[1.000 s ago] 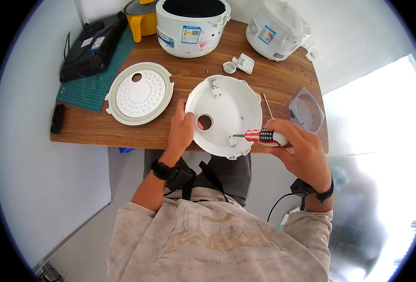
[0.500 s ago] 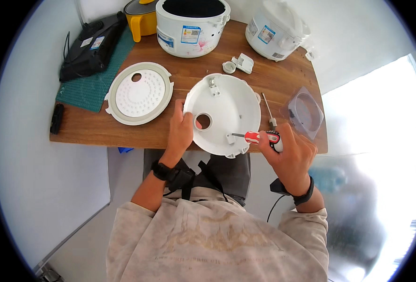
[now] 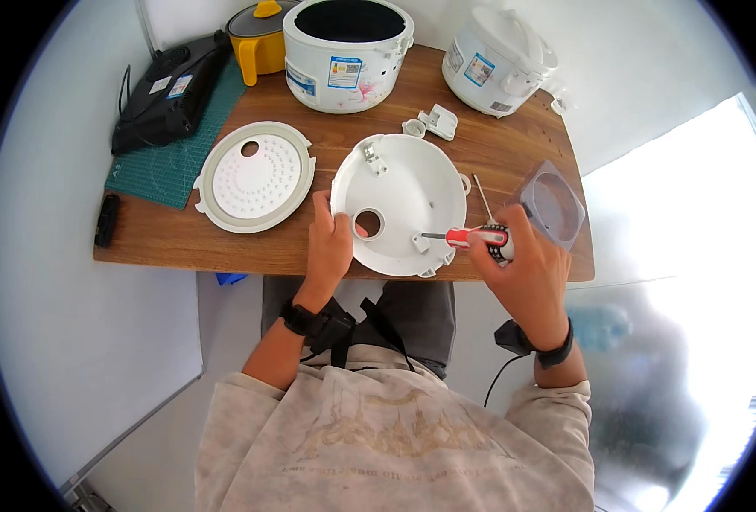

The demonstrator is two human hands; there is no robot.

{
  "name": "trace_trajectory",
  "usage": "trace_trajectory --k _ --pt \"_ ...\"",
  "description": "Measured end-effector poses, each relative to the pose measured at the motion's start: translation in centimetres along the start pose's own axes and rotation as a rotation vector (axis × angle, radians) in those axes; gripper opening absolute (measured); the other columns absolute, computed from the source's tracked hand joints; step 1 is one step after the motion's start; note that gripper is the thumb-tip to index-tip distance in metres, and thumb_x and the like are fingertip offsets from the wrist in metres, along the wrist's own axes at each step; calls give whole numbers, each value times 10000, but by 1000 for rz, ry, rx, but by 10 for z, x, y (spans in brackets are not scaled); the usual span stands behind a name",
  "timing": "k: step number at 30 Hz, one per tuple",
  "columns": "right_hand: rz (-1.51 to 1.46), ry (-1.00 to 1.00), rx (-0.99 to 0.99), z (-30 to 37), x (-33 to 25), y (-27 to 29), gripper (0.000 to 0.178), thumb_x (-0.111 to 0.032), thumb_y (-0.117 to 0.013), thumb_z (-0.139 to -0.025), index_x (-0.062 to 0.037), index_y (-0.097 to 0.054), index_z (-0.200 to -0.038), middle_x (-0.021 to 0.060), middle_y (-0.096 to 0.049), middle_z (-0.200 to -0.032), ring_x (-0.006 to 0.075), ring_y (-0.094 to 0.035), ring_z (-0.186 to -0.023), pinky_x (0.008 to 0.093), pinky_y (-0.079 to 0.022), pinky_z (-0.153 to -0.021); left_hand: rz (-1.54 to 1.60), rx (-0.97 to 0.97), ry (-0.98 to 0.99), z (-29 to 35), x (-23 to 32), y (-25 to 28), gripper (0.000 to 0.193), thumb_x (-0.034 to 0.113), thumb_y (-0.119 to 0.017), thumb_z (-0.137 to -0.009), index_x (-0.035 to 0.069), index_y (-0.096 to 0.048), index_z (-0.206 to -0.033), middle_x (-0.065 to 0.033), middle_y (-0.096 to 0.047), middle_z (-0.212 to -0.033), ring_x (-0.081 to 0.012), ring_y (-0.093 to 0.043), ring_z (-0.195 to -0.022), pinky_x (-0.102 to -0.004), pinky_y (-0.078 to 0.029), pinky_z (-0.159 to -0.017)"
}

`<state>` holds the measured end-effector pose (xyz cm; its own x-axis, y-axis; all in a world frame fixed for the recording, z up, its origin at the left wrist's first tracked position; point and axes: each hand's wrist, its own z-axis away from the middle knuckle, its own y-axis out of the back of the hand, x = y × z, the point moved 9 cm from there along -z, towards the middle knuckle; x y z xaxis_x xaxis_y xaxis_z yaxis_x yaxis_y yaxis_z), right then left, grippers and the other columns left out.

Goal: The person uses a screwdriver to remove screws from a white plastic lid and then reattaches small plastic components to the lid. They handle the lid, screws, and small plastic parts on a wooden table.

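Note:
A round white rice cooker lid shell point(image 3: 408, 183) is tipped up at the table's front edge, hollow side showing. My left hand point(image 3: 332, 249) grips its left rim, and a fingertip shows through the round hole. In my right hand point(image 3: 527, 269) is a screwdriver with a red, white and black handle point(image 3: 472, 238). Its shaft points left, the tip at a small white post point(image 3: 420, 243) low inside the shell; whether it sits in a screw cannot be made out. Left of the shell lies a round white inner lid plate point(image 3: 256, 175) with dimples and one hole.
Behind stand an open white rice cooker body point(image 3: 344, 81), a closed white rice cooker point(image 3: 497, 64) and a yellow pot point(image 3: 258, 51). A black device point(image 3: 173, 94) rests on a green cutting mat point(image 3: 151, 171). Small white parts point(image 3: 437, 122), a thin screwdriver point(image 3: 482, 194) and a clear plastic box point(image 3: 557, 205) lie rightward.
The shell has turned slightly counterclockwise in my left hand, its upper bracket shifting left. My right hand has moved up a little with the screwdriver, whose tip stays at the post.

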<state>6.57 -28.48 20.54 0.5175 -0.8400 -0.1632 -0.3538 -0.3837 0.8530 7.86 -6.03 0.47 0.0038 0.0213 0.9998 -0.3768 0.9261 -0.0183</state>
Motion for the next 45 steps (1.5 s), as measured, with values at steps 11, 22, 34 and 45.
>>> trace_trajectory --k 11,22,34,45 --pt "-314 235 -171 -10 3 -16 272 -183 -812 -765 -63 -618 -912 77 -633 -695 252 -600 -544 336 -482 -517 -23 6 -39 -3 4 1 269 75 -393 -925 -3 -449 -1177 -180 -680 -807 -244 -649 -736 -367 -519 -714" --pt "-218 246 124 -12 5 -14 254 -120 -821 -711 -82 -571 -727 32 -550 -573 194 -501 -434 300 -418 -436 -80 27 -55 1 5 1 287 84 -361 -935 -15 -409 -1200 -198 -694 -761 -286 -651 -699 -376 -514 -685" --pt "-165 -11 253 -6 9 -13 235 -108 -807 -769 -70 -576 -788 37 -626 -618 178 -572 -475 282 -448 -463 -50 61 -8 9 3 1 314 99 -374 -948 -5 -390 -1244 -210 -696 -817 -350 -672 -775 -419 -519 -752" --pt "-187 110 47 -9 7 -14 295 -232 -830 -799 -81 -586 -867 21 -639 -635 171 -603 -498 284 -467 -469 -19 41 52 6 -6 0 328 81 -366 -948 7 -370 -1267 -206 -703 -817 -359 -681 -774 -413 -524 -744"
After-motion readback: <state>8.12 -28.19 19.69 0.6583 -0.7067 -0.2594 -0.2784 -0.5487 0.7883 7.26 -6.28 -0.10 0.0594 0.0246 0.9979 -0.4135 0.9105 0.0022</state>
